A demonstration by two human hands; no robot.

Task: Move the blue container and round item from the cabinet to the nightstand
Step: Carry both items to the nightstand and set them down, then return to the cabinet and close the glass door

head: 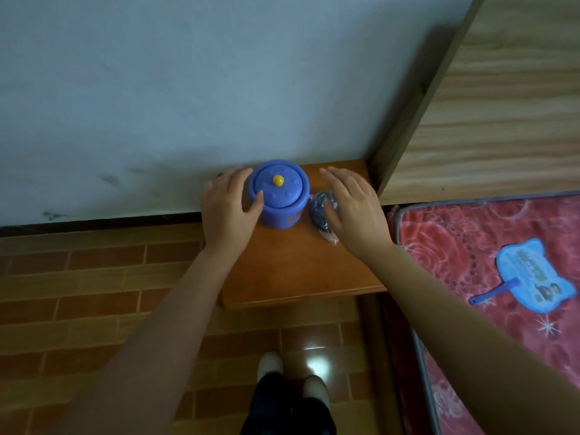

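Container point(277, 199), blue, lid on, atop nightstand point(298, 271) beside round item point(317, 210), between left hand point(226, 208) and right hand point(356, 208), fingers point(337, 180) released.

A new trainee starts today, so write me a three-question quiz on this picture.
1. True or false: the container stands on the nightstand.
2. What lies on the bed? A) a fan B) a book C) a cup
3. Fill in: the round item lies to the container's ____.

Key: 1 true; 2 A; 3 right.
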